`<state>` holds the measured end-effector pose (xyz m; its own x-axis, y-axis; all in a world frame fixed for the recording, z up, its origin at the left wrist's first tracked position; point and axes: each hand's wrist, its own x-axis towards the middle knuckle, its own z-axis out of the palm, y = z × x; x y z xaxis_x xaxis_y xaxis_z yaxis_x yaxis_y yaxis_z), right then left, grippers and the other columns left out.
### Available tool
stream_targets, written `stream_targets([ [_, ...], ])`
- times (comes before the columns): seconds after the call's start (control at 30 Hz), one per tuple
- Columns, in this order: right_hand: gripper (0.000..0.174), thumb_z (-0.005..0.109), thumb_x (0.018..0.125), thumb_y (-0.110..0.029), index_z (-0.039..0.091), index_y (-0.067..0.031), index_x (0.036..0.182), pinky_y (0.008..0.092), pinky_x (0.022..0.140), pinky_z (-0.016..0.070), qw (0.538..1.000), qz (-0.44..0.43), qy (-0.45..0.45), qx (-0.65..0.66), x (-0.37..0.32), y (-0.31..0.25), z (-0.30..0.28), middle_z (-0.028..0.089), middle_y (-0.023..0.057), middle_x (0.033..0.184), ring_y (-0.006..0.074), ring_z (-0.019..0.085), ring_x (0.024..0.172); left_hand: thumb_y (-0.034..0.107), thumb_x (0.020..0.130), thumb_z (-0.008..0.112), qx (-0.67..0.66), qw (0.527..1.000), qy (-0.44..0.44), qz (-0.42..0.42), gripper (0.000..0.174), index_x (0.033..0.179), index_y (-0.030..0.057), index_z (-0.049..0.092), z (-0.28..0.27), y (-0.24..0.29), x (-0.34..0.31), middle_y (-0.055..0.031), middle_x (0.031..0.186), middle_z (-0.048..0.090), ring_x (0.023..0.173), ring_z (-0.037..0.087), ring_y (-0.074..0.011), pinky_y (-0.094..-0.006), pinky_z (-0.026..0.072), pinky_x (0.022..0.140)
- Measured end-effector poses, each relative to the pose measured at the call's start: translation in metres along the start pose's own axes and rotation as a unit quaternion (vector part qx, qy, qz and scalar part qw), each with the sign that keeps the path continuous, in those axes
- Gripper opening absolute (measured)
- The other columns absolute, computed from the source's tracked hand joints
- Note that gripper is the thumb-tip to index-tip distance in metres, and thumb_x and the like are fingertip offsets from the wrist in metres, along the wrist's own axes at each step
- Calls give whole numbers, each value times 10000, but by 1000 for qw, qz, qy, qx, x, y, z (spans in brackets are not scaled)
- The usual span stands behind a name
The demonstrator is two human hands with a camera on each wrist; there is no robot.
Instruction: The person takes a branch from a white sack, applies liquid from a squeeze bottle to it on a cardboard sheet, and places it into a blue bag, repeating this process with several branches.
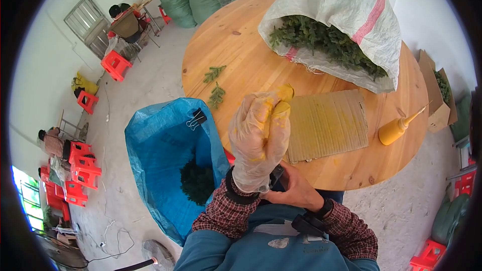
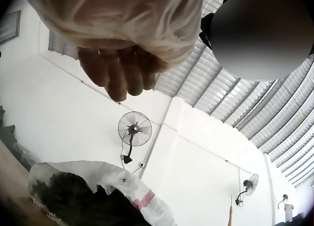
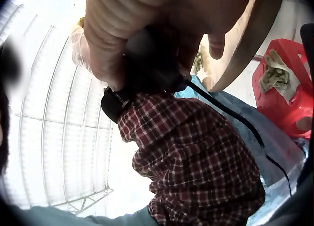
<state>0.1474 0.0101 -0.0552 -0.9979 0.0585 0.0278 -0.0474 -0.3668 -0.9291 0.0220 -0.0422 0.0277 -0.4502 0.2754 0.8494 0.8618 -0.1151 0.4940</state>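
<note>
My left hand (image 1: 261,133), in a clear plastic glove with yellow-stained fingertips, is raised over the table's near edge. Its fingers are loosely bent, with nothing seen in them. My bare right hand (image 1: 298,190) reaches across and grips the black wrist camera (image 3: 152,59) strapped at the left wrist. A cable runs from that camera over the plaid sleeve (image 3: 196,152). Beyond the left hand lies a yellow-smeared piece of cardboard (image 1: 329,125). To its right stands a yellow squeeze bottle (image 1: 393,131) with a long thin nozzle. Two green sprigs (image 1: 216,95) lie on the table's left side.
A white woven sack (image 1: 326,0) spills green foliage on the round wooden table (image 1: 226,35). An open blue bag (image 1: 150,160) with a binder clip (image 1: 197,119) stands at the left, greenery inside. Red stools (image 1: 116,65) and seated people are farther left.
</note>
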Motion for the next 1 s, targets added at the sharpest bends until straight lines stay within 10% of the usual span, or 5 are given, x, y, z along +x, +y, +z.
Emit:
stream_targets([
  [1.0, 621, 729, 883, -102, 395, 31, 1388, 286, 932, 479, 982, 35, 171, 74, 21, -9, 29, 585, 100, 1197, 146, 571, 1079, 54, 760, 699, 167, 925, -104, 325, 395, 1131, 169, 627, 9, -25, 25, -28, 1034, 656, 936, 654, -215, -388, 464, 856],
])
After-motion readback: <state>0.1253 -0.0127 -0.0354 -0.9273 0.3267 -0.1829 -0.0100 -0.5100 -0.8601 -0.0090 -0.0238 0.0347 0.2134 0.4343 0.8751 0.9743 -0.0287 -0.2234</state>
